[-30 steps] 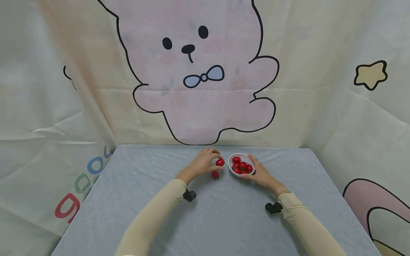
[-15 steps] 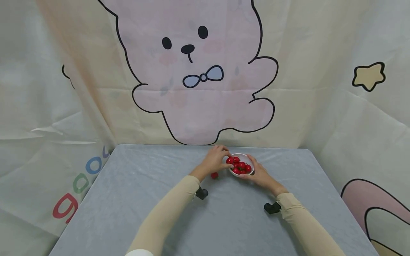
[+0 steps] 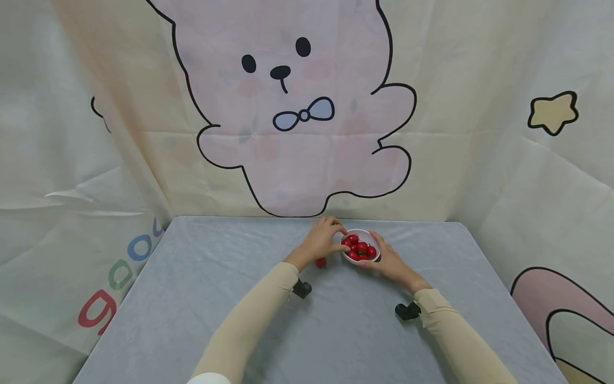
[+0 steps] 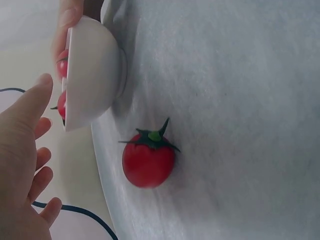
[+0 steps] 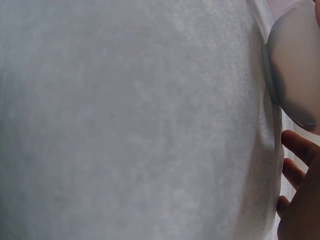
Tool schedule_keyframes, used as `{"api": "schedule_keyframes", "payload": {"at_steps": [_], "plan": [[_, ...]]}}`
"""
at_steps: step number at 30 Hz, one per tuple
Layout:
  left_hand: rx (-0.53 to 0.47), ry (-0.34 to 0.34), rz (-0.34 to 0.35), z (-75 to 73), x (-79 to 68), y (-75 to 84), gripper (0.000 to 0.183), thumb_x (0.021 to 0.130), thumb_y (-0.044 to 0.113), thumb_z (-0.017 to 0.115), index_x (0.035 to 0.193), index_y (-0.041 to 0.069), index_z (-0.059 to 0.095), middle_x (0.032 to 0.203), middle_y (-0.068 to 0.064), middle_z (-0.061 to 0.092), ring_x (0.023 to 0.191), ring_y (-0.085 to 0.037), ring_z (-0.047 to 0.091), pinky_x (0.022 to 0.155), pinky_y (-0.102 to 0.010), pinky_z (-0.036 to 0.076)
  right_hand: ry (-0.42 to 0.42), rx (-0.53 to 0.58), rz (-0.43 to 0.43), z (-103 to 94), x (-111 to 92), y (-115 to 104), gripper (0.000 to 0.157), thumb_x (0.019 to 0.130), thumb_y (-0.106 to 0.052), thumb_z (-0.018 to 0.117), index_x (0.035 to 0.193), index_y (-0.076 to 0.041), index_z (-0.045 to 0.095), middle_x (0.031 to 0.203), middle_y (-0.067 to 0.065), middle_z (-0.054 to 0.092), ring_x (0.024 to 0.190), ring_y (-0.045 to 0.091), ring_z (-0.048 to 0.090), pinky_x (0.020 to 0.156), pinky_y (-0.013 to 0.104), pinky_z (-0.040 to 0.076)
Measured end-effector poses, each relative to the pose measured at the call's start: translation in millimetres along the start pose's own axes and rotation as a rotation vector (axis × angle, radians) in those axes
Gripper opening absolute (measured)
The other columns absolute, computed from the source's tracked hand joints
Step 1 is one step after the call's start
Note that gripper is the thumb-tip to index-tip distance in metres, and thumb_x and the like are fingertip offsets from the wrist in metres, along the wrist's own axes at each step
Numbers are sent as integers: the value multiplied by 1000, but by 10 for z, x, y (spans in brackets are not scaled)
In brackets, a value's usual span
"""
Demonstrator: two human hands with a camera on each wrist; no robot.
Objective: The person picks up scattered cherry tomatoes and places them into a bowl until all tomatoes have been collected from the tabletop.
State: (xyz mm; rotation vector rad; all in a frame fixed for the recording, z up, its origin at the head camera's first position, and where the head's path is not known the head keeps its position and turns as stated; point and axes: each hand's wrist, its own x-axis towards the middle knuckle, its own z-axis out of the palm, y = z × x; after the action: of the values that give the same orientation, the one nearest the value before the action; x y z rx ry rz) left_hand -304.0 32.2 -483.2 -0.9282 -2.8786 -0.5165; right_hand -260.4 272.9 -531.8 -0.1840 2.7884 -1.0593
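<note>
A white bowl (image 4: 95,75) stands on the cloth with several red cherry tomatoes (image 3: 362,247) inside. My right hand (image 3: 393,262) holds it from the right, thumb at the near rim and fingers round the far side. At the left rim is my left hand (image 3: 320,240), its thumb and fingers spread apart. The left wrist view shows nothing gripped in that hand (image 4: 22,145). One loose cherry tomato (image 4: 149,162) with a green stem top lies on the cloth, partly behind the left hand in the head view.
A grey-blue cloth (image 3: 336,330) covers the table. Behind its far edge hangs a pale curtain (image 3: 441,160) printed with a bear, and similar fabric hangs at both sides.
My left hand has moved right to the bowl and let go of a cherry tomato, which now lies inside. The right hand keeps holding the bowl in nearly the same place.
</note>
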Motion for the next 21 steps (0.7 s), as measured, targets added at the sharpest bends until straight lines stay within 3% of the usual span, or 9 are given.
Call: {"api": "schedule_keyframes", "payload": {"at_steps": [15,21], "plan": [[-94,-11,9,-100,-188,-229,44,86,49,73,119,19,69,136,-2,55,131,-24,46,112,-48,38,16,-2,-23,-10,-6,-5,110,78,-58,76,159,-21,12,156,25,32,141,49,33,108,71,32],[-109,-18,57,-100,-316,-339,42,87,46,73,118,18,70,133,-3,56,127,-24,47,111,-46,38,28,0,-55,-7,-8,6,109,79,-56,76,159,-18,12,157,25,31,142,48,33,109,70,31]]}}
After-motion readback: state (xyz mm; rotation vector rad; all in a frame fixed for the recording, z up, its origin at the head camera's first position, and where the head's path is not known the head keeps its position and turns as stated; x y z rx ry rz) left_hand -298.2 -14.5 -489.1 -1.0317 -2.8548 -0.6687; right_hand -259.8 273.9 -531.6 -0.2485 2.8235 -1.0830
